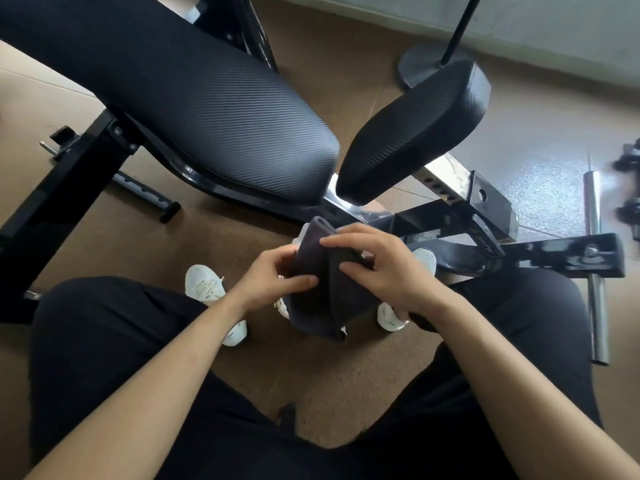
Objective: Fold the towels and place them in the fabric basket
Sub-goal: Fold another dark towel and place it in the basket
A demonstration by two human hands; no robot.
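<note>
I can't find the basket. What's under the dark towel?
The left hand and right hand hold the towel above the brown floor. White bits peek past its edges; the towel covers the rest, so a basket cannot be confirmed.

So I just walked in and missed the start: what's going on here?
A seated person is folding a dark towel, held up between their knees. The left hand grips its left side and the right hand pinches the right side. The towel looks already doubled over but is not yet put away. A black weight bench stands in front. No basket is in view.
</note>
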